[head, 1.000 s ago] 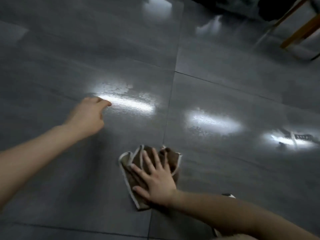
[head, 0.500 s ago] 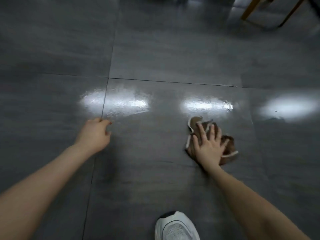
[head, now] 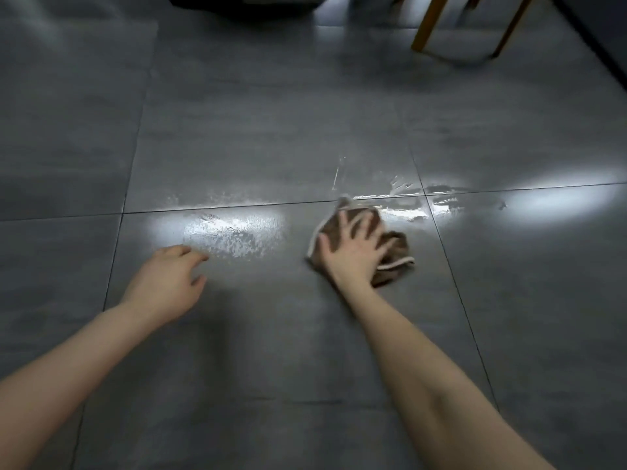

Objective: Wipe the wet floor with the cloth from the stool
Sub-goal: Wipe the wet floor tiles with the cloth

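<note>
Overall, the floor consists of large grey tiles with dark joints, and it fills almost the whole view; a dark object sits at the top edge, too cropped to identify; two yellow wooden legs (probably of a stool or chair; the seat is out of view) stand at the top right. Two bare forearms reach in from the bottom edge. A wet patch of small droplets lies under a light reflection left of centre, just beyond the left hand; a second wet streak runs along the tile joint, touching the far edge of the cloth. The cloth, brown with a pale hem, lies bunched on the floor right of centre. The right hand presses flat on the cloth, palm down, fingers spread wide, not clenched round it. The left hand is at the floor, empty, fingers loosely curled; whether it bears on the tile cannot be told.
</note>
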`<action>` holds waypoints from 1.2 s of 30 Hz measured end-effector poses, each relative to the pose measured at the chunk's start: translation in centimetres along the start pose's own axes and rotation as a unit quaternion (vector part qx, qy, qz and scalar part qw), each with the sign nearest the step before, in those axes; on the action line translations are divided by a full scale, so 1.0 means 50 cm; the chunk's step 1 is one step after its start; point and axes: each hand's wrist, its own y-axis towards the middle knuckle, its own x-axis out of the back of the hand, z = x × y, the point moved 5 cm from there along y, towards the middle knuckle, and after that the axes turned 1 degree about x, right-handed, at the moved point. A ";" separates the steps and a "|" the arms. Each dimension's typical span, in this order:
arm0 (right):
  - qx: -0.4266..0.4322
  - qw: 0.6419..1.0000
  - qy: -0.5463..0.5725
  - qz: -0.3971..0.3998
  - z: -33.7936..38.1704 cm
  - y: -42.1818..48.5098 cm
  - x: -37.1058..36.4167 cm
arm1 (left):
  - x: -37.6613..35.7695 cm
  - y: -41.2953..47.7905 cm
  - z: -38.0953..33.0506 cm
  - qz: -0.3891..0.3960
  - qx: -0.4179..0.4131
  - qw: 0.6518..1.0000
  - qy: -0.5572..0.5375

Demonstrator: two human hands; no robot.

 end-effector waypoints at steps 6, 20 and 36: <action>0.465 0.883 -0.034 0.047 0.213 -0.169 -0.066 | 0.065 0.078 -0.016 -0.009 0.023 1.000 0.006; -0.272 0.961 0.048 0.012 -0.110 0.201 0.056 | 0.169 0.230 0.151 0.057 -0.061 0.985 0.149; 0.400 0.907 -0.111 0.073 0.316 0.074 -0.029 | 0.066 0.313 0.437 0.143 0.210 0.967 -0.017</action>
